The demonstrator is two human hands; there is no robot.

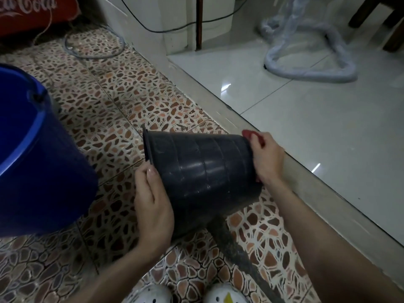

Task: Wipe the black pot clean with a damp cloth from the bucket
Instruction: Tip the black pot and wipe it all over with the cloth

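While both hands grip: left hand (153,202) on black pot (203,169), right hand (265,158) on red cloth (249,134), blue bucket (32,162) beside.

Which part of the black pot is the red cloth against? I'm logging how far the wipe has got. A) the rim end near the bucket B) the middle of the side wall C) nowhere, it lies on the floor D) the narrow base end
D: the red cloth peeks out between the right hand and the narrow base end of the black pot, held on its side.
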